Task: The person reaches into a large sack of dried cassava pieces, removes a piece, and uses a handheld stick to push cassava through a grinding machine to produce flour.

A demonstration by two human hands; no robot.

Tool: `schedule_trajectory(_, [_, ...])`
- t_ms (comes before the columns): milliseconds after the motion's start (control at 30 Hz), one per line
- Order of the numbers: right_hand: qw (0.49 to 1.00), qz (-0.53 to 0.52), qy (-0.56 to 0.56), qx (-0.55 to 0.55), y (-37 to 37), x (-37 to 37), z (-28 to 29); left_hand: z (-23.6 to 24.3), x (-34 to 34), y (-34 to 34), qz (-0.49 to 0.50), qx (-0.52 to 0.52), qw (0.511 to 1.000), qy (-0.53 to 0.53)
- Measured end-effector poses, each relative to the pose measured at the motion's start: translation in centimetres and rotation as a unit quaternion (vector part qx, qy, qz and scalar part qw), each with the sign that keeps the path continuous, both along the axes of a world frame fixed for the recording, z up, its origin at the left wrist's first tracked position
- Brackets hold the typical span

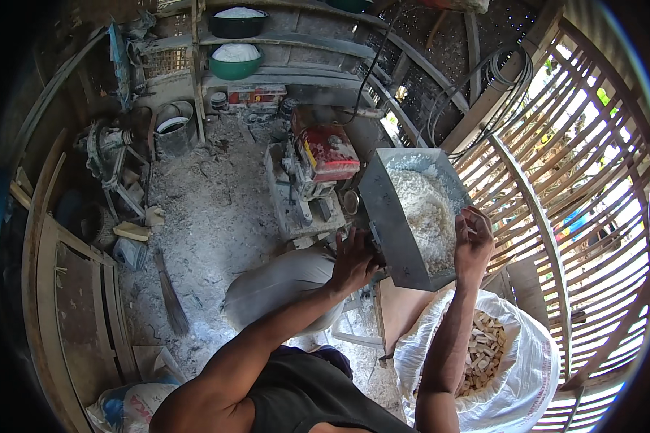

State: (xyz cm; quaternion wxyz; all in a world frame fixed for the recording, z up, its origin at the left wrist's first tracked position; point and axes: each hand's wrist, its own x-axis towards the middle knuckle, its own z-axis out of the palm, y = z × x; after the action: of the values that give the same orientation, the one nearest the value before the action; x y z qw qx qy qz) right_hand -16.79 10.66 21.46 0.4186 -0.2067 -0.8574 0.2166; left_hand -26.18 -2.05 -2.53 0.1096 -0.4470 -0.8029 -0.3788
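Note:
A grey sheet-metal hopper (390, 231) stands right of centre, wide at its open top and partly filled with coarse white meal (427, 216). At the hopper's right rim, my right hand (474, 239) has its fingers curled together over the meal; whatever they hold is hidden. My left hand (354, 263) is beside the hopper's lower left side, next to a dark fitting. Its fingers are apart, and the tips near the fitting are partly in shadow. Beneath my right forearm, an open white sack (516, 375) holds many pale, dry chunks (484, 346).
A dusty engine with a red tank (328, 153) sits beyond my left hand. Basins of white powder, one green (235, 68), one black (238, 27), rest on shelves. A broom (170, 299) lies on the powdery floor. A slatted wall (542, 187) closes the right side.

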Motion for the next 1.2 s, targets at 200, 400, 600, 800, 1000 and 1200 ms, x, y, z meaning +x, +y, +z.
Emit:
schedule_trajectory(200, [1.000, 0.005, 0.001, -0.010, 0.0, 0.0, 0.0, -1.9, -0.2, 0.5, 0.015, 0.008, 1.000, -0.021])
schedule_trajectory(400, [1.000, 0.006, -0.014, -0.013, 0.3, 0.0, -0.3, -0.6, -1.6, 0.2, -0.029, -0.019, 0.999, -0.041])
schedule_trajectory(600, [0.999, -0.010, -0.047, -0.004, -0.3, -0.2, 0.1, -1.6, -2.7, -0.6, -0.100, 0.015, 0.995, -0.018])
schedule_trajectory(800, [0.999, -0.019, -0.049, 0.008, 0.0, -0.2, -0.1, -3.6, -1.9, 0.4, -0.082, 0.036, 0.994, -0.062])
schedule_trajectory(1000, [0.998, -0.014, -0.054, 0.005, 0.0, -0.1, -0.1, -1.2, -1.7, -0.7, -0.066, -0.012, 0.998, 0.019])
schedule_trajectory(1200, [0.998, -0.006, -0.065, -0.007, -0.2, -0.1, 0.0, 0.4, -0.2, -0.1, 0.000, -0.028, 1.000, -0.008])
